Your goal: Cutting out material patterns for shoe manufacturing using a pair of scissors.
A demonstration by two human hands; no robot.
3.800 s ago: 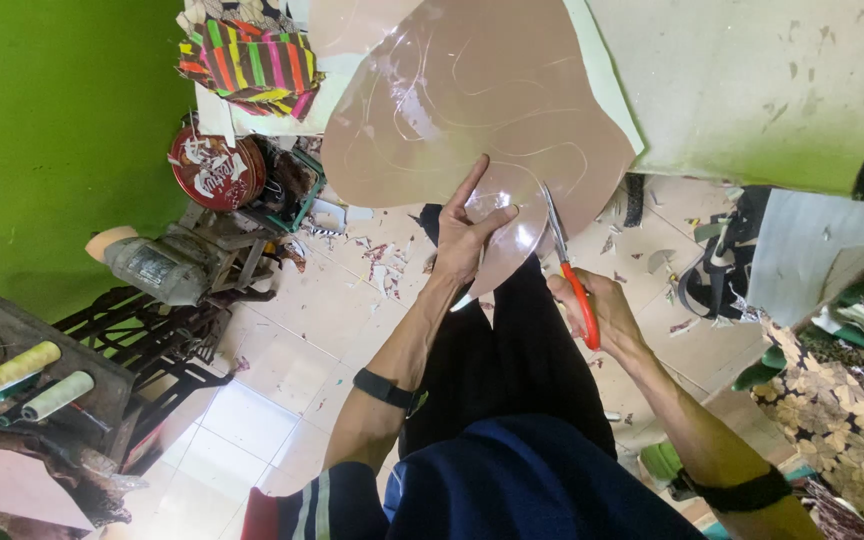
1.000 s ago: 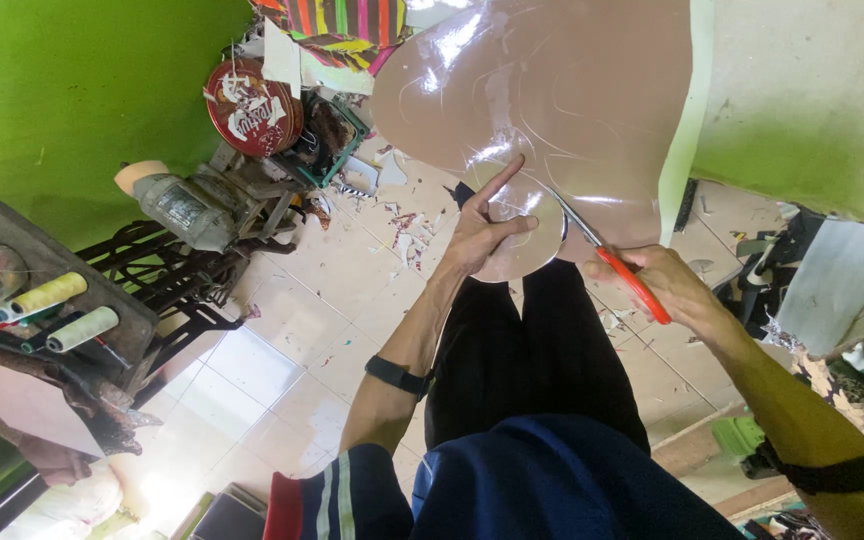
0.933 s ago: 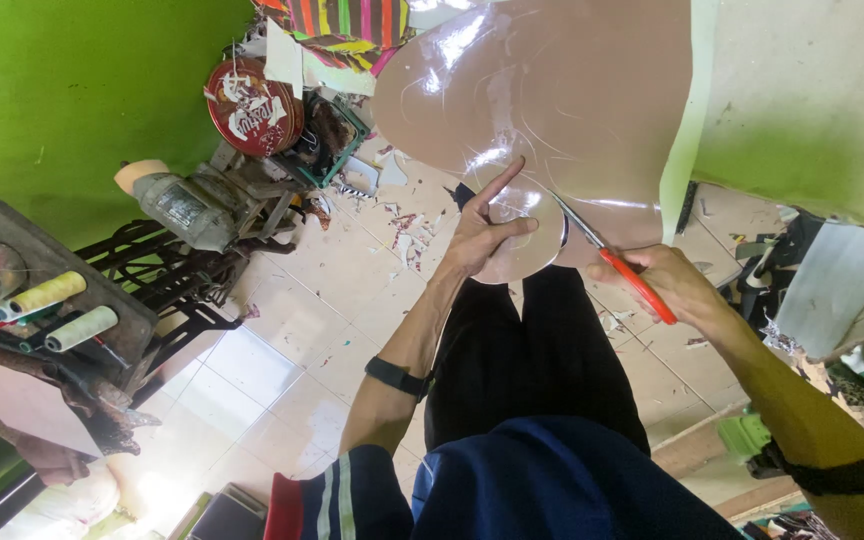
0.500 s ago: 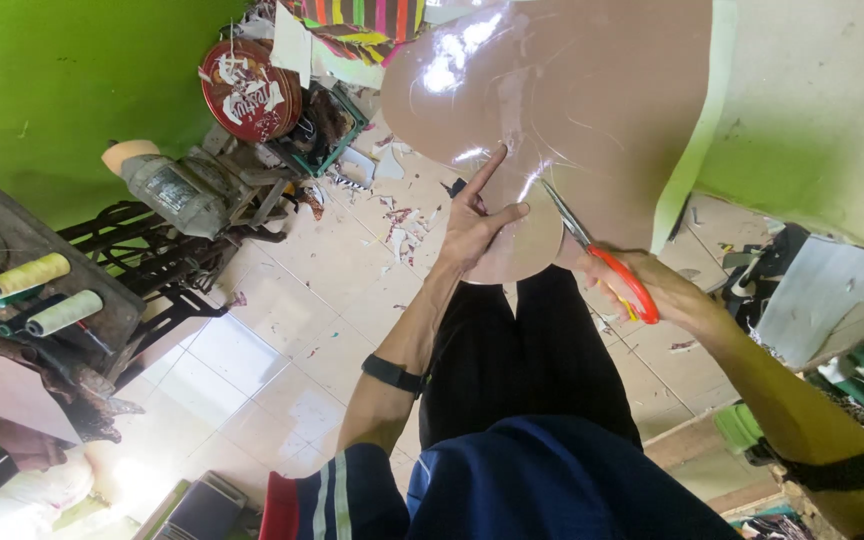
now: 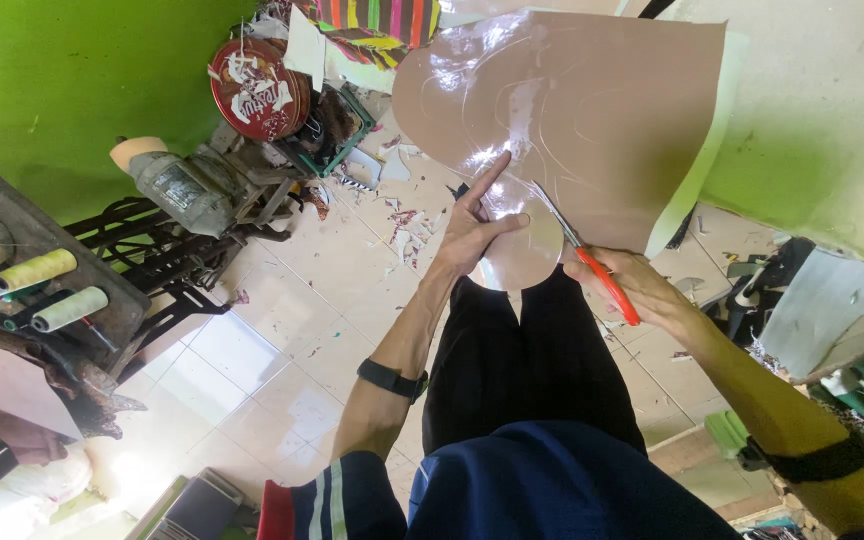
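Observation:
A large glossy brown sheet (image 5: pixel 592 100) with faint curved lines drawn on it hangs in front of me over my lap. My left hand (image 5: pixel 474 232) pinches its lower left edge, thumb on top and index finger stretched along the surface. My right hand (image 5: pixel 634 285) grips red-handled scissors (image 5: pixel 584 252), whose blades are in the sheet just right of my left thumb. A rounded flap of the sheet (image 5: pixel 527 255) curves down between the two hands.
A black sewing machine stand (image 5: pixel 62 290) with thread cones (image 5: pixel 37 270) is at the left, against a green wall. A motor (image 5: pixel 177 185), a round red tin (image 5: pixel 252 88) and striped fabric (image 5: pixel 372 22) lie beyond. Offcuts litter the tiled floor (image 5: pixel 282 340).
The view has shifted and the sheet now shows flatter and wider. The scissors have kept working along the curved line by my left thumb; both hands keep their grip.

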